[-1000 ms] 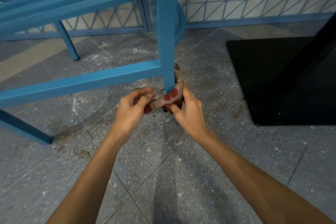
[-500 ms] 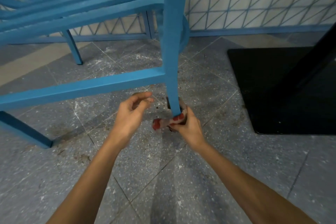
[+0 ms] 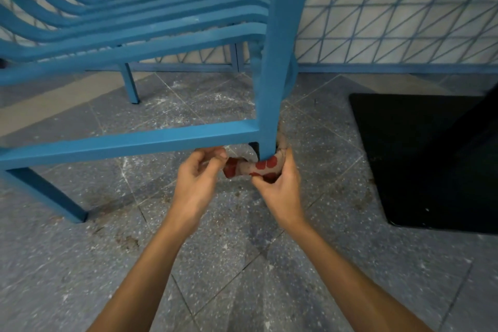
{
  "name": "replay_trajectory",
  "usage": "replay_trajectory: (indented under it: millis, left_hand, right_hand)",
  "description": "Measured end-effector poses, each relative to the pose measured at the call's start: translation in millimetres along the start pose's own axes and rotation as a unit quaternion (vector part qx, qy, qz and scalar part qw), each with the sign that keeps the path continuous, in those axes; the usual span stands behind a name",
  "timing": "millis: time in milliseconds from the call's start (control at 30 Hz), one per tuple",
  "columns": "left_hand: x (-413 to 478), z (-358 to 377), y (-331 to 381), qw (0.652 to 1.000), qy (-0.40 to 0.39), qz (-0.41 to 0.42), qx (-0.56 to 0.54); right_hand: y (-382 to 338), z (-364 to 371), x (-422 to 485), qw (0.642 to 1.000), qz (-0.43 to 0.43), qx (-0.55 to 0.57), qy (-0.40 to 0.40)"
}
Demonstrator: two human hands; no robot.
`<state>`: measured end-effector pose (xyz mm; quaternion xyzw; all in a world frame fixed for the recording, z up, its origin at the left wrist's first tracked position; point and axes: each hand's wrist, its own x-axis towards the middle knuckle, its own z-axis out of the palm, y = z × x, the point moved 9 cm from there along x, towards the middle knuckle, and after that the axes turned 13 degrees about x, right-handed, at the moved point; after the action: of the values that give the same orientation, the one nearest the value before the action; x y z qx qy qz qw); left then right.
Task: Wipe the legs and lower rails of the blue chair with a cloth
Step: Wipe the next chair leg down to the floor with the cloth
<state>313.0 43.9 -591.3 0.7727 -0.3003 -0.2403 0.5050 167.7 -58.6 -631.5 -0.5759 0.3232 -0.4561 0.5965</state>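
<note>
Surroundings: grey speckled floor tiles (image 3: 242, 264) with white dust and brown stains. Wall (image 3: 390, 8) behind is pale with a blue triangle grid, and a blue skirting strip runs along its foot. To the right a black base plate (image 3: 431, 164) lies flat on the floor, with a dark post (image 3: 482, 118) rising from it. The plate lies apart from the chair leg and from the right hand.

Obstructions: the lower rail (image 3: 129, 143) of the blue chair (image 3: 151, 21) runs just above the left hand (image 3: 196, 183). The near leg (image 3: 269, 94) stands in front of the cloth's middle and hides that part.

Counts: one chair, four legs in view (near leg, one lower left, two at the back), one lower rail seen clearly, one cloth, two hands.

Cloth (image 3: 258, 167): pale with red spots, twisted into a band and looped round the back of the near leg close to its foot, below the rail joint.

Grip: the left hand pinches the band's left end between thumb and curled fingers. The right hand (image 3: 280, 191) has its fingers curled round the right end, just beside the leg.
</note>
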Motion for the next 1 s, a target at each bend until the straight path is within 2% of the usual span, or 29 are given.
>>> replay_trajectory:
  millis: [167, 233, 367, 533, 667, 833, 1000]
  left_hand:
    - [-4.8, -0.7, -3.5, 1.000, -0.014, 0.002, 0.003]
    - [-7.3, -1.6, -2.7, 1.000, -0.015, 0.005, 0.002]
    - [-10.5, -3.2, -0.2, 1.000, -0.008, -0.003, 0.002]
    - [-16.6, 1.2, 15.2, 1.000, -0.014, 0.005, 0.004]
    - [-18.2, 4.6, 20.5, 1.000, -0.024, 0.001, 0.011]
    - [-16.8, 9.4, 18.0, 0.999, -0.015, -0.019, 0.028]
    - [-11.5, 22.2, 16.9, 0.999, -0.013, -0.024, 0.037]
  right_hand:
    - [46.6, -10.8, -13.6, 0.995, 0.093, -0.039, -0.014]
    - [46.8, -13.0, -17.5, 0.994, 0.100, -0.053, 0.000]
    - [-3.0, 0.5, -23.4, 0.998, 0.034, -0.025, 0.039]
    - [-77.5, 13.8, -17.0, 0.997, -0.068, 0.024, 0.042]
    - [-84.7, 15.0, -30.2, 0.990, -0.119, -0.075, 0.003]
    - [-19.2, 7.2, -42.6, 0.979, -0.054, -0.181, -0.072]
    - [-16.0, 1.8, -28.3, 0.990, 0.006, -0.131, -0.043]
